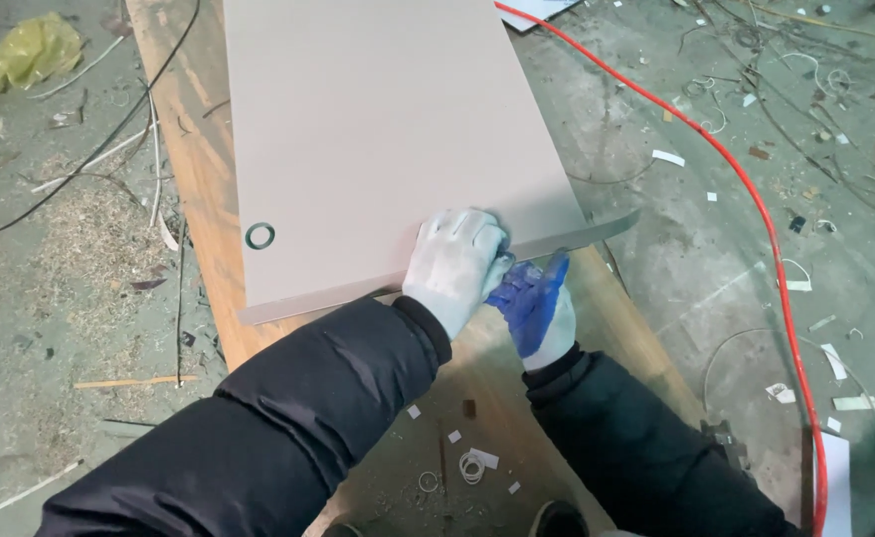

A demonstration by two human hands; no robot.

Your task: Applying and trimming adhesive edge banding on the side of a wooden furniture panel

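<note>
I am observing the large flat beige laminated board [378,129], which is lying on a bare orange-brown wooden panel [194,189] set on the littered concrete floor [50,288]. At the board's near edge, toward five o'clock, my white-gloved left hand [455,264] is pressing flat on the corner, fingers spread, gripping nothing. My blue-palmed gloved right hand [537,310] is closing on a small tool I cannot identify, working a thin grey edge strip [602,231] that is projecting toward three o'clock.

Risks, in my judgement: the tool is sitting just beside the left fingers, so a slip could nick them; the red cable [756,199] at two o'clock is inviting a snag. A round bored hole [260,236] is showing at nine o'clock.

I am seeing no containers.
</note>
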